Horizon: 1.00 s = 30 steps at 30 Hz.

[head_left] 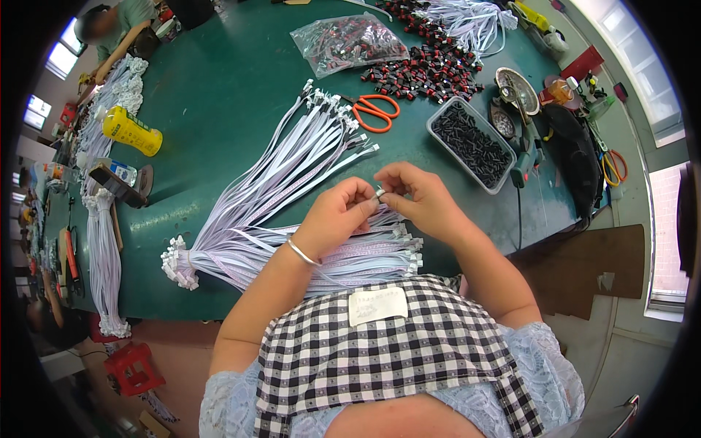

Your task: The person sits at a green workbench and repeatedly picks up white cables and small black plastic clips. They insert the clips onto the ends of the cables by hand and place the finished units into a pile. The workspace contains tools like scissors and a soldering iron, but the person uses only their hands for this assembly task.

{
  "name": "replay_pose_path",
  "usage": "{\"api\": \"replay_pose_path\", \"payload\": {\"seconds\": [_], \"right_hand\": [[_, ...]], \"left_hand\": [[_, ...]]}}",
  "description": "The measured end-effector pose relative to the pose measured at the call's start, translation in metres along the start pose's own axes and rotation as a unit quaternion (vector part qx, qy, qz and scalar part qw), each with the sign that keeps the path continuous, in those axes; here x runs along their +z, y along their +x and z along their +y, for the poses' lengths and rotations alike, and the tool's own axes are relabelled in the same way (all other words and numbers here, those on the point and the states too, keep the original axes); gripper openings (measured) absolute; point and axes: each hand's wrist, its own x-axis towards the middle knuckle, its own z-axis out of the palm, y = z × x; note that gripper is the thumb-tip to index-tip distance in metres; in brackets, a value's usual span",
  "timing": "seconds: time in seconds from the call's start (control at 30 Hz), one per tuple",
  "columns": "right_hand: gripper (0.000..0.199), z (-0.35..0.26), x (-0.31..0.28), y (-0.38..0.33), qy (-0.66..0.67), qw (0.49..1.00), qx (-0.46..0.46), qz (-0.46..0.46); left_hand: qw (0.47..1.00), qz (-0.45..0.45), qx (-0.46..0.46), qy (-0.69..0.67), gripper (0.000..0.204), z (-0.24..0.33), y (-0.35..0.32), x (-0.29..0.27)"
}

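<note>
Both my hands meet over a fanned bundle of flat white ribbon cables [255, 182]. My left hand [337, 215], a bangle on its wrist, pinches a cable end with a small white connector [380, 193]. Close against it, my right hand [418, 196] has thumb and forefinger closed at the same connector; whether it holds a separate small part is hidden. The bundle is gathered at the left, where white connectors [180, 263] cluster. One group of cables fans away to the far side, another lies under my hands toward my checked apron.
Orange-handled scissors [375, 112] lie beyond the cables. A clear tub [472, 144] of small black parts stands right, near a glue gun [523, 164]. Black-and-red parts [427, 69] are heaped behind, beside a plastic bag [347, 44]. A yellow bottle [131, 131] and another person [120, 33] are left.
</note>
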Motion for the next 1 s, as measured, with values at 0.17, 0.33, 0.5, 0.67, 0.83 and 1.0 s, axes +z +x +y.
{"api": "replay_pose_path", "payload": {"seconds": [0.17, 0.33, 0.5, 0.67, 0.83, 1.0], "right_hand": [[0.045, -0.002, -0.002, -0.001, 0.039, 0.999, 0.001, -0.024], [0.056, -0.010, -0.001, 0.003, 0.012, 0.998, -0.024, -0.056], [0.058, -0.014, -0.003, 0.008, -0.027, 0.998, -0.018, -0.045], [0.047, -0.008, -0.038, 0.015, -0.143, 0.981, -0.102, 0.085], [0.017, 0.005, -0.111, -0.003, -0.500, 0.854, -0.061, 0.131], [0.015, 0.017, -0.122, -0.023, -0.571, 0.819, 0.020, 0.056]], "left_hand": [[0.980, -0.042, 0.022, 0.195, 0.031, 0.010, -0.008, -0.015], [0.993, 0.006, 0.023, 0.112, 0.028, 0.013, -0.008, -0.009], [0.978, 0.069, 0.080, 0.178, 0.024, 0.020, -0.006, 0.000], [0.842, 0.160, 0.197, 0.475, 0.011, 0.033, 0.020, -0.006], [0.796, 0.179, 0.189, 0.546, 0.007, 0.022, 0.047, -0.025], [0.810, 0.141, 0.188, 0.537, 0.011, 0.030, 0.031, -0.003]]}}
